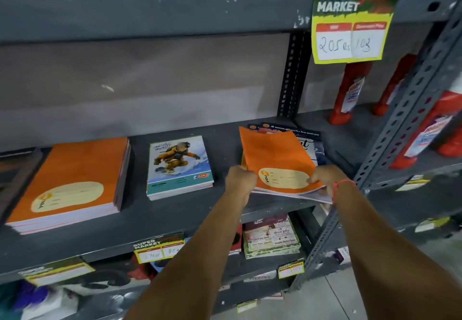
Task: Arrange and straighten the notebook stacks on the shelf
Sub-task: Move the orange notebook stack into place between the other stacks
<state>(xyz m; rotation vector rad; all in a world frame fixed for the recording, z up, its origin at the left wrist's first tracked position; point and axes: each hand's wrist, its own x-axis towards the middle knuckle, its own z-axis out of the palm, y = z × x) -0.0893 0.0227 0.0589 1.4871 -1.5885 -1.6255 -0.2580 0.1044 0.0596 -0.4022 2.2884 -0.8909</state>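
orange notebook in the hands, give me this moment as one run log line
phase: straightening right stack | left hand: grips orange notebook left edge | right hand: grips right edge | notebook: skewed on right stack | other stacks: untouched

Shop aisle, grey metal shelf (155,14), "Super Market" price tag (350,24), stacked notebooks (67,184)

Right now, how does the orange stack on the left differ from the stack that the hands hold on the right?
The left orange stack lies squared and untouched on the shelf; the right stack is fanned and crooked, gripped by the left hand and right hand. The left stack looks thicker and all orange; the right stack has other covers showing under its orange top. Both tops carry the same oval label.
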